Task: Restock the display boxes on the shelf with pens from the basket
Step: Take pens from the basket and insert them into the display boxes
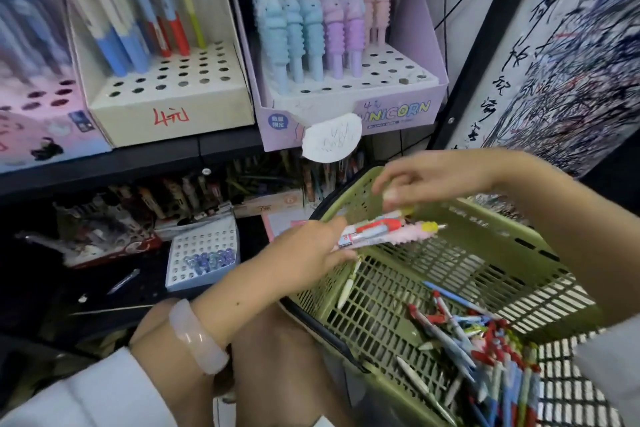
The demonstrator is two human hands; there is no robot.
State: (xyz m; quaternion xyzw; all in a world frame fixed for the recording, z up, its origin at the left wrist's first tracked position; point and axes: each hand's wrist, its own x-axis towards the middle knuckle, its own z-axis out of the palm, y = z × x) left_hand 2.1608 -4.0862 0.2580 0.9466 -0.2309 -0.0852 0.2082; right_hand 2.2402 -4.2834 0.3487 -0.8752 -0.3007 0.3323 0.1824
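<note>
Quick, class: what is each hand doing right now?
Left hand: grips a bunch of pens above the basket.
Right hand: fingers curled at the pens' tips; whether it holds one cannot be told.

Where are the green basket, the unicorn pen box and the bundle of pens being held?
green basket (498,218): head view, far rim.
unicorn pen box (398,114): head view, front panel.
bundle of pens (388,230): head view, middle of the shafts.

Basket (450,274): matt olive plastic lattice. Pens (485,354) inside it: glossy plastic barrels. Above the basket, unicorn display box (349,114): smooth printed cardboard; its pens (311,28) look ribbed and rubbery. Left of the basket, bracelet (197,336): polished, translucent, stone-like.
</note>
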